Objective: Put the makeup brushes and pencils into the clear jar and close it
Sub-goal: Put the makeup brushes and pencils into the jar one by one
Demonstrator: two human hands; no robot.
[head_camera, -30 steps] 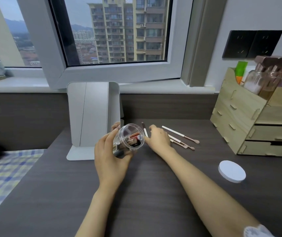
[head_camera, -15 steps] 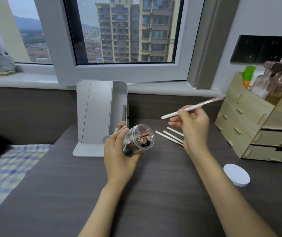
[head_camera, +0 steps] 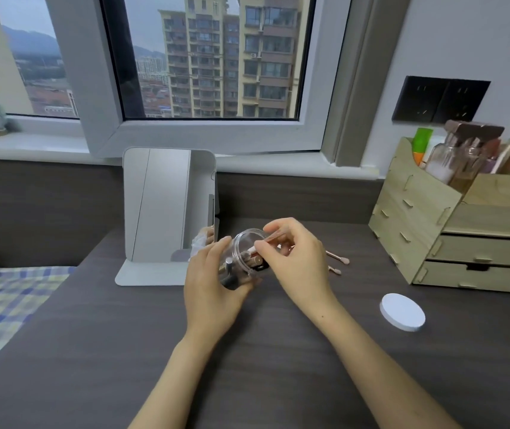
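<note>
My left hand (head_camera: 213, 286) grips the clear jar (head_camera: 244, 255), tilted with its open mouth facing right. Several pencils and brushes lie inside it. My right hand (head_camera: 297, 258) pinches a white-handled makeup brush (head_camera: 252, 249) whose end is at the jar's mouth; most of the brush is hidden by my fingers. Two more brushes (head_camera: 338, 261) with pink tips lie on the dark desk just right of my right hand. The jar's white round lid (head_camera: 402, 311) lies flat on the desk at the right.
A folding mirror (head_camera: 167, 212) stands just behind the jar. A wooden drawer organizer (head_camera: 464, 230) with bottles fills the right back. The desk (head_camera: 247, 351) ends at the left beside a checked bedspread (head_camera: 2, 305). A window sill runs along the back.
My right hand lifted a white brush from the desk, swung it up, then brought it down to the jar's mouth. The left hand kept holding the tilted jar.
</note>
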